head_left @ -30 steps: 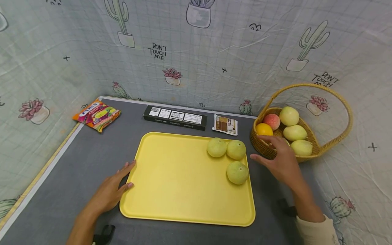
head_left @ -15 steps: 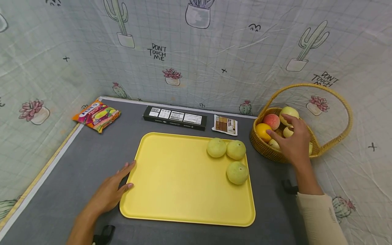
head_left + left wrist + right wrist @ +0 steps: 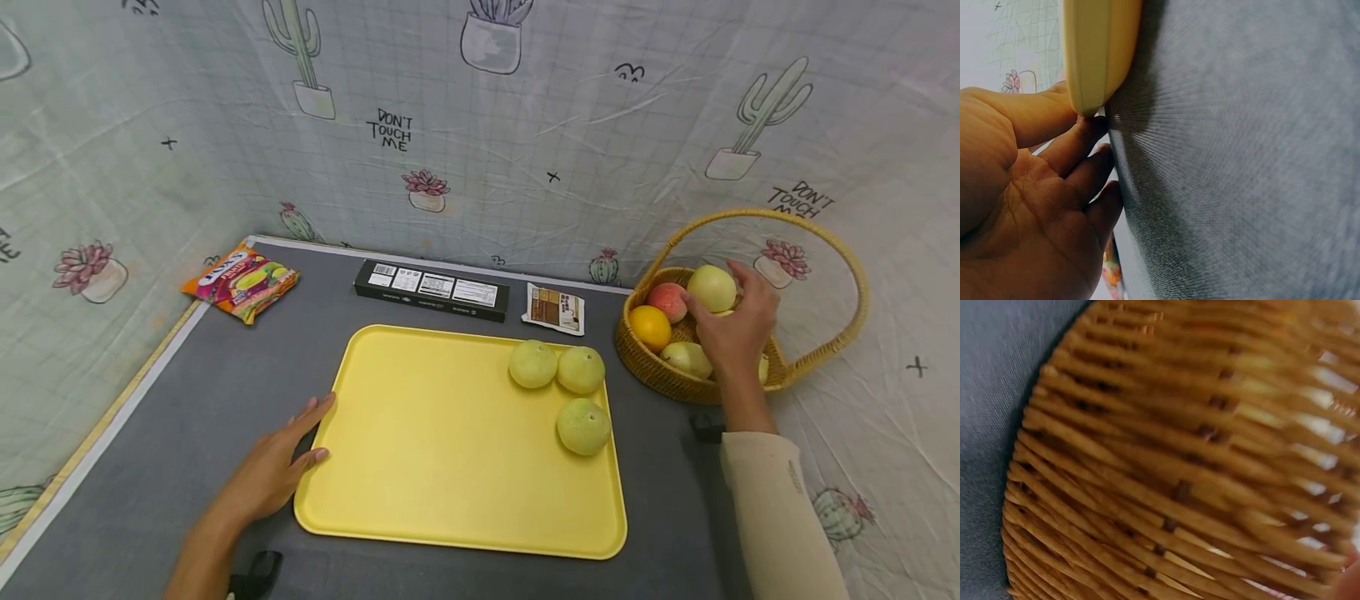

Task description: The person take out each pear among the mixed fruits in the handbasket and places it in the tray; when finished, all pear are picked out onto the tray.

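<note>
My left hand [image 3: 266, 471] rests against the left edge of a yellow tray [image 3: 442, 450], fingers extended and thumb at the rim. The left wrist view shows the thumb and fingers close to the tray's corner. On the tray's right side lie three round green fruits, one of them the front fruit [image 3: 583, 427]. My right hand [image 3: 742, 321] reaches into a wicker basket [image 3: 663, 379], thumb and fingers on either side of a round pale-green fruit [image 3: 712, 289]. Beside it sit a peach [image 3: 667, 302], an orange [image 3: 650, 328] and a pale oval fruit [image 3: 686, 358]. Only basket weave fills most of the right wrist view.
Along the back of the grey table [image 3: 225, 375] lie a colourful candy bag [image 3: 243, 282], a long black box [image 3: 431, 289] and a small brown-and-white packet [image 3: 553, 308]. The basket's tall handle [image 3: 855, 292] arches at right. A printed cloth [image 3: 480, 167] hangs behind.
My right hand has moved from the basket's left front, over the fruit, to the round pale-green fruit at the back. The left hand and the tray stay in place.
</note>
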`<state>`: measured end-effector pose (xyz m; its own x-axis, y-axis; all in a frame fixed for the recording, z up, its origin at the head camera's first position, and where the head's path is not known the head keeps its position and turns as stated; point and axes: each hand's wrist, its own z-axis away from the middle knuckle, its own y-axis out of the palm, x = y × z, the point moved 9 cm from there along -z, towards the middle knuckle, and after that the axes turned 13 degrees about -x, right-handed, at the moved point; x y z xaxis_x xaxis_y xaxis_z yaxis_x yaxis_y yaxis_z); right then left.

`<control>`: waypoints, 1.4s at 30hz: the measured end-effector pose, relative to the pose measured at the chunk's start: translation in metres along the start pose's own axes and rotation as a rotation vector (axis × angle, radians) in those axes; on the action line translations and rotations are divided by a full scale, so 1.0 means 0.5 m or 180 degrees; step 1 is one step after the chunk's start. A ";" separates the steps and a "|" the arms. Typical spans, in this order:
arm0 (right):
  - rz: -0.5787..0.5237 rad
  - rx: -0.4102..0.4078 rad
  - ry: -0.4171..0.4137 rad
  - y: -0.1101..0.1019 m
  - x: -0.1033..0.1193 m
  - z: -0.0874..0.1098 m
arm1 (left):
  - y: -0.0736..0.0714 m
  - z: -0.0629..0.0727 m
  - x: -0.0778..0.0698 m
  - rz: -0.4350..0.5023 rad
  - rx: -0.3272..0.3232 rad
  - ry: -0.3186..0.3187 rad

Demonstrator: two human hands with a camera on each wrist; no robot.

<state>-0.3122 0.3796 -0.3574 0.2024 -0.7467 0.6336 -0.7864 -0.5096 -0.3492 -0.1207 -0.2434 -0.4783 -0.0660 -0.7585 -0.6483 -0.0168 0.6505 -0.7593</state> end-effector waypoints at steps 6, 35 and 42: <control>0.0143 0.0027 0.0179 0.018 -0.041 -0.021 | -0.001 0.000 -0.003 0.0014 -0.0008 0.0017; 0.1073 0.0973 0.0760 0.092 -0.166 -0.015 | -0.003 -0.001 -0.003 0.0080 -0.0035 0.0086; 0.0791 0.0493 0.0803 0.076 -0.157 -0.021 | -0.002 0.000 -0.001 0.0068 -0.0054 0.0095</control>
<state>-0.3641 0.4233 -0.4129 -0.1482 -0.7367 0.6598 -0.6919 -0.3994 -0.6014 -0.1209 -0.2438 -0.4772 -0.0963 -0.7432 -0.6621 -0.0319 0.6672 -0.7442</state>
